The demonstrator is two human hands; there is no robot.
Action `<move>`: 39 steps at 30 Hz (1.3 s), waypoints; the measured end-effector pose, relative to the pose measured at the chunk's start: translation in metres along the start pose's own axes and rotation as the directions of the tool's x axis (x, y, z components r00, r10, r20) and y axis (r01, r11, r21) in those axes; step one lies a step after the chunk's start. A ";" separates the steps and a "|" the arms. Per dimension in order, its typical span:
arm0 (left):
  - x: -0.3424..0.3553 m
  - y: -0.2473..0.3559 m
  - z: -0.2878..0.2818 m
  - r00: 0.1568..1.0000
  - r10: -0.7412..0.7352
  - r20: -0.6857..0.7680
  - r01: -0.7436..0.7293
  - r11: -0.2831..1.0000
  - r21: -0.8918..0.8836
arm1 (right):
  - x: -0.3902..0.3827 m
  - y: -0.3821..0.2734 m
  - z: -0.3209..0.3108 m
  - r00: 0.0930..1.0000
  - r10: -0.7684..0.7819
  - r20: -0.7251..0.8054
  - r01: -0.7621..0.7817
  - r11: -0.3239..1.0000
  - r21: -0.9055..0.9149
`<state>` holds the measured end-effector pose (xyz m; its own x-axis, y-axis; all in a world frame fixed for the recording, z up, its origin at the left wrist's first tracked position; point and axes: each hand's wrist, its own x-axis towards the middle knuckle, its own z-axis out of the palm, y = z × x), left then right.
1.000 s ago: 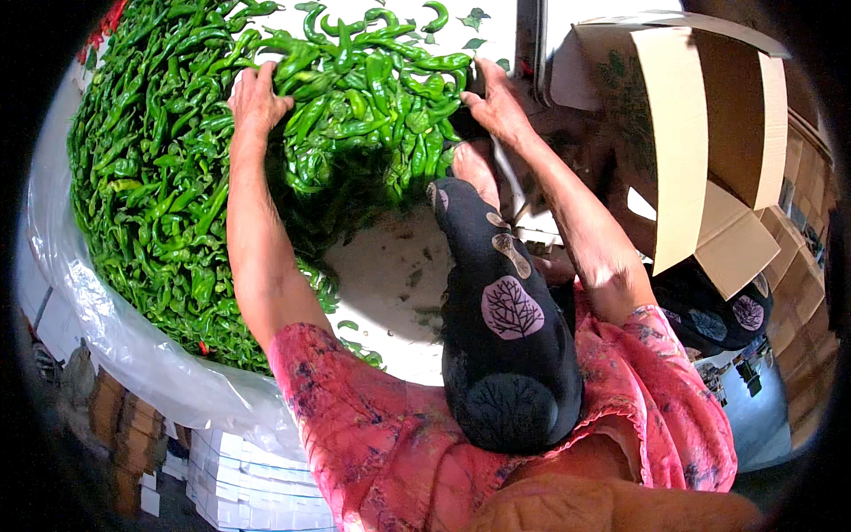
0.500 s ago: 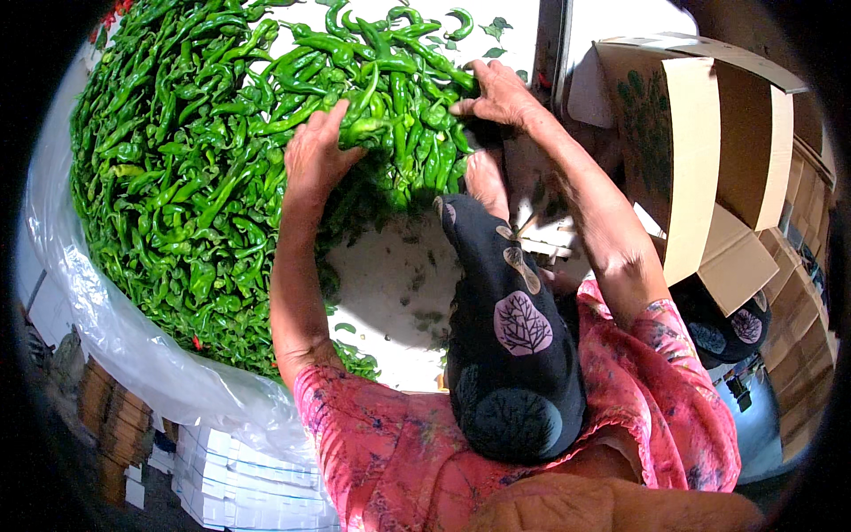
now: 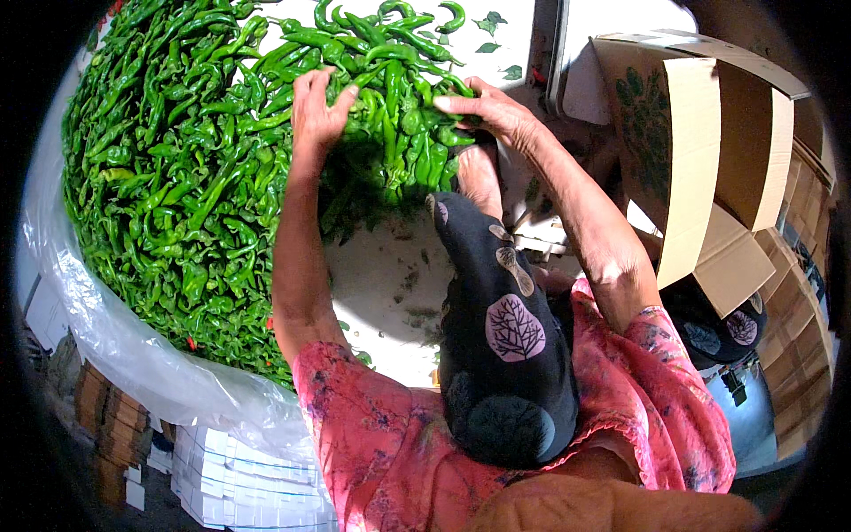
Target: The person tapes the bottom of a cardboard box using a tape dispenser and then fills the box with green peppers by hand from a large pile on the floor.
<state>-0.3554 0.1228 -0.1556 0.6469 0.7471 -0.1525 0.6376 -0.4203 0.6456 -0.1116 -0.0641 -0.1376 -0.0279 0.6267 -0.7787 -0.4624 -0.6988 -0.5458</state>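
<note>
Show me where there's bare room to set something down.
Mostly bare: the white surface between the left forearm and the black patterned trouser leg, with dark specks; and the white strip at the top, between the lone curved pepper and the dark edge, with scattered leaves. Crowded: the pepper heap left of that forearm, and the peppers between left hand and right hand.

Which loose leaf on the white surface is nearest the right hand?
The small green leaf just above the right hand in the picture; the other loose leaves lie higher up.
</note>
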 end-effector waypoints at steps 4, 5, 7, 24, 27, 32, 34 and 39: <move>-0.029 0.031 -0.016 0.993 -0.005 0.116 0.011 0.999 -0.053 | -0.014 -0.012 0.025 0.992 0.033 0.118 -0.050 0.989 0.141; -0.035 0.033 -0.019 0.993 0.024 0.113 -0.023 1.000 -0.012 | -0.012 -0.009 0.028 0.997 0.027 0.070 -0.036 0.990 0.134; -0.042 0.027 -0.028 0.983 0.034 0.182 -0.054 0.993 0.108 | -0.008 -0.008 0.035 0.999 0.037 0.022 -0.039 0.993 0.109; -0.026 0.056 -0.002 0.959 -0.031 0.283 0.106 0.962 -0.253 | 0.012 -0.018 0.038 0.964 0.199 0.177 -0.216 0.973 0.081; -0.028 0.060 -0.006 0.952 -0.029 0.303 0.139 0.927 -0.349 | 0.016 0.001 0.040 0.981 0.051 0.186 -0.081 0.983 0.162; -0.054 0.090 -0.034 0.973 -0.054 0.226 0.144 0.904 -0.402 | -0.039 -0.032 0.074 0.997 -0.027 0.077 0.026 0.999 0.021; -0.057 0.120 -0.049 0.988 -0.009 0.153 0.075 0.900 -0.430 | -0.068 -0.047 0.076 0.990 -0.095 0.107 0.096 0.995 -0.004; -0.065 0.209 -0.109 0.998 0.043 0.039 -0.024 0.920 -0.392 | -0.126 -0.077 0.086 0.838 -0.543 0.041 0.545 0.837 -0.056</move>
<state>-0.3096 0.0427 0.0714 0.6897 0.7076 -0.1537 0.4068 -0.2030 0.8907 -0.1483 -0.0597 0.0297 0.1916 0.9193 -0.3437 -0.3524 -0.2623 -0.8983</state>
